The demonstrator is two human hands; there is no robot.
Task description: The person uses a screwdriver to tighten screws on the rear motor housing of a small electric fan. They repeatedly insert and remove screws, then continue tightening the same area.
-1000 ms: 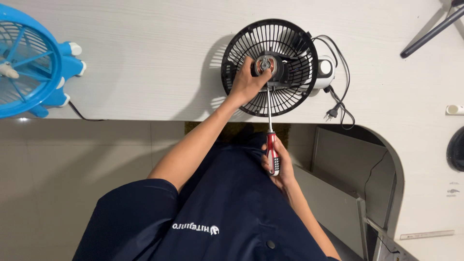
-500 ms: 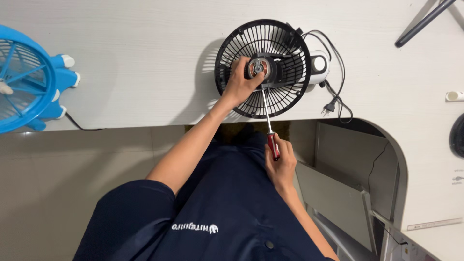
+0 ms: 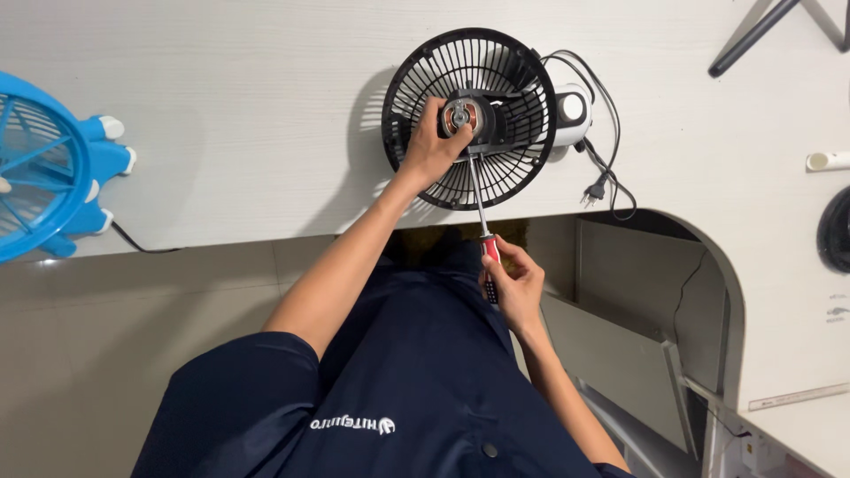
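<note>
Black fan [image 3: 474,119]: lies on white table [image 3: 266,115], grille up, motor [image 3: 462,115] exposed. Left hand [image 3: 429,146]: fingers closed around motor, steadying it. Right hand [image 3: 512,283]: fist wrapped on screwdriver [image 3: 481,212] handle, tip at motor base. Cord and plug [image 3: 598,188] loose beside. Blue fan [image 3: 44,168] well apart.

Screwdriver [image 3: 482,221] tip at black fan's motor [image 3: 462,115]
</note>
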